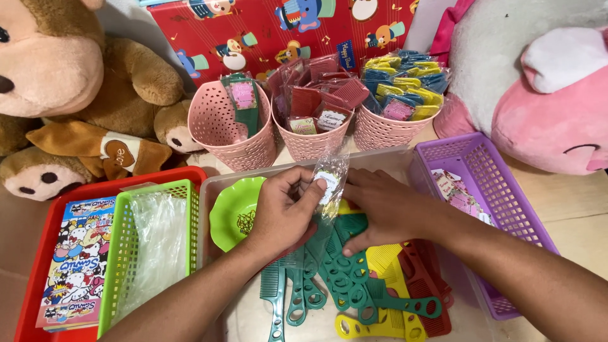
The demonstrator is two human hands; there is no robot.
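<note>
Clear plastic is what we grip: a small sleeve with a white label near its top, standing nearly upright between our hands above the tray. Our left hand pinches its lower left edge with thumb and fingertips closed on it. Our right hand comes in from the right, its thumb seemingly against the sleeve's lower right side, but we cannot tell whether it truly grips; its fingers curl down onto the green combs.

The sleeve's long axis runs away from us, top tilted slightly right. Loose combs lie just below both hands, handles toward us: green to the left, yellow in the middle, red to the right. The right hand is nearer them and touches them.

Behind the tray stand three pink baskets: the left holds one bagged green comb with a pink label, the middle red bagged combs, the right blue and yellow ones. A purple basket at right holds pink label cards. A green basket at left holds clear bags, inside a red tray beside a cartoon-printed sheet. A green dish sits by the left hand.
</note>
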